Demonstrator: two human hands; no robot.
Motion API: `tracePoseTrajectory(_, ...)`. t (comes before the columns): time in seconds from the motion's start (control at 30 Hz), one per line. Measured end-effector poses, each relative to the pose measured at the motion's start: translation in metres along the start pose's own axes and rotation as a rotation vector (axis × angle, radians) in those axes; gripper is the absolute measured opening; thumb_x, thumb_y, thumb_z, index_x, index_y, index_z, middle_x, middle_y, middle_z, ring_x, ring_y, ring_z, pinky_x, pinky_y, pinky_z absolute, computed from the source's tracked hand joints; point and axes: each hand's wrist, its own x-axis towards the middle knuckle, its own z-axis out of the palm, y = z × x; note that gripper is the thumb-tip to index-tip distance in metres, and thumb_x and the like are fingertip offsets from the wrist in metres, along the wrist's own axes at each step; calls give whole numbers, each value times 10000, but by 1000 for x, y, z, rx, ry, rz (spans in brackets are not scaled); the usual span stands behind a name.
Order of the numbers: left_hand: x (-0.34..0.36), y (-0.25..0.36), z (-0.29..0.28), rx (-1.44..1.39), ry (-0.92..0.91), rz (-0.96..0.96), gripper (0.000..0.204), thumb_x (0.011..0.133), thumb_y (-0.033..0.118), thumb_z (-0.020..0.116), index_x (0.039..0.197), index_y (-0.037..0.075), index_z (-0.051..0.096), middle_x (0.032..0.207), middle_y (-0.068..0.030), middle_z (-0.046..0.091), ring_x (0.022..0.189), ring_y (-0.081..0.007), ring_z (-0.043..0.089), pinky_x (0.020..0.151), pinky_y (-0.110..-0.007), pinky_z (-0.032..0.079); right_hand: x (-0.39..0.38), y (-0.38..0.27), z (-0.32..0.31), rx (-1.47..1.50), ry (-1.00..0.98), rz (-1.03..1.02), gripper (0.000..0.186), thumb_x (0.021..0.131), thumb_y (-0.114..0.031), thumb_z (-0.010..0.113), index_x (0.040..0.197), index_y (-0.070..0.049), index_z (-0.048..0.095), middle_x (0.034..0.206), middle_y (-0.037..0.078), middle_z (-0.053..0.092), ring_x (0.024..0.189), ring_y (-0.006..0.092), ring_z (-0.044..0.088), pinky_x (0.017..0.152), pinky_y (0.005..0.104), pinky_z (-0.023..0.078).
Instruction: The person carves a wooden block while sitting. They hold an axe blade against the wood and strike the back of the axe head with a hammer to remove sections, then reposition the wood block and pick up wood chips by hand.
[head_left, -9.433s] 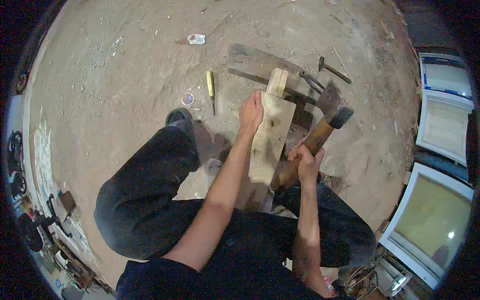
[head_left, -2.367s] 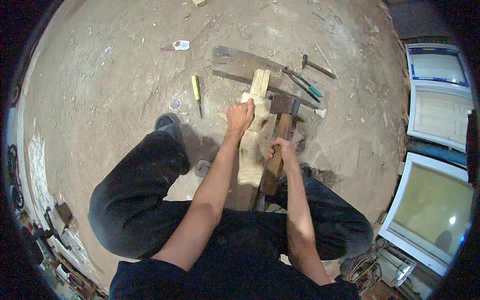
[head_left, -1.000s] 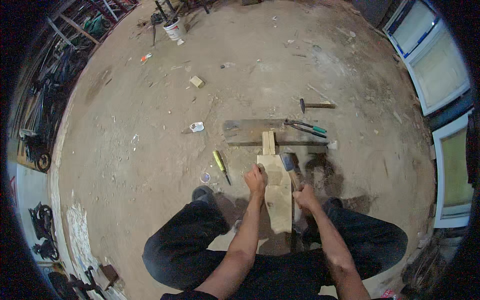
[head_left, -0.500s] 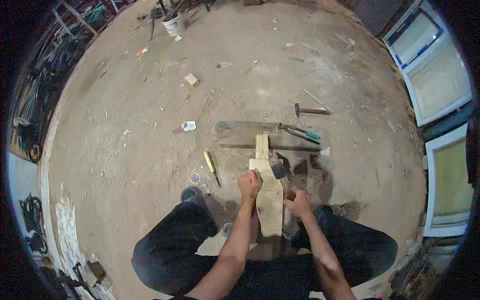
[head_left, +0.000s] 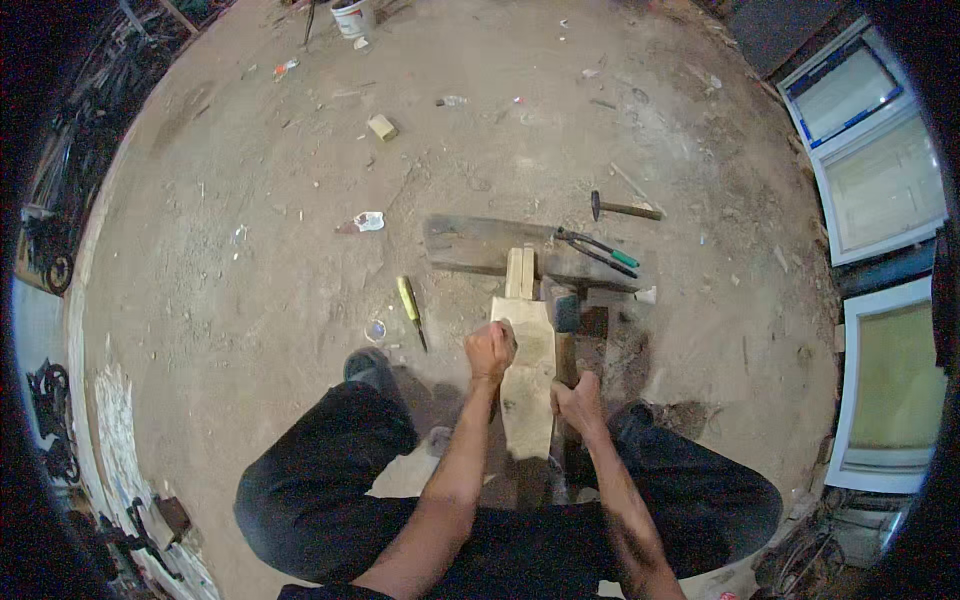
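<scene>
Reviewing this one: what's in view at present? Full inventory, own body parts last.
Workpiece: one, pale wood, centre
Hatchet: one, dark head, brown handle, beside the workpiece's right edge
Plank: one, grey-brown, beyond the workpiece
Pliers: one, dark with green grip, at the plank's right end
Hammer: one, dark head, brown handle, beyond the pliers
Slim tool: one, yellow handle, left of centre
Round disc: one, pale with blue, beside the slim tool
Block: one, pale, upper left
Bucket: one, white, top edge
Glazed frames: at least two, white, right edge
Left-edge clutter: uncountable, dark
Left hand: one, bare, on the workpiece
Right hand: one, bare, gripping the hatchet
Legs: two, black trousers, below
</scene>
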Motion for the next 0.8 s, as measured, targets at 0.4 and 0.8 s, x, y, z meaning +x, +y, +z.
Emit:
tracePoseTrajectory(0.4,-5,8,-7,0,-254,-61,334,943,189,451,670,24,552,606,-202,585,515,-383,580,503,-472,453,15,15,-10,635,-460,531,72,809,-42,562,769,15,545,578,103,553,435,233,559,444,379,467)
tracePoseTrajectory(0.8,-7,-6,-2,70,-280,-106,554,1012,328,385,645,-8,629,647,-259,607,579,-441,594,582,-532,446,-5,10,13,-119,-119,132,204,782,-169,658,787,34,637,613,153,614,581,286,643,583,435,513)
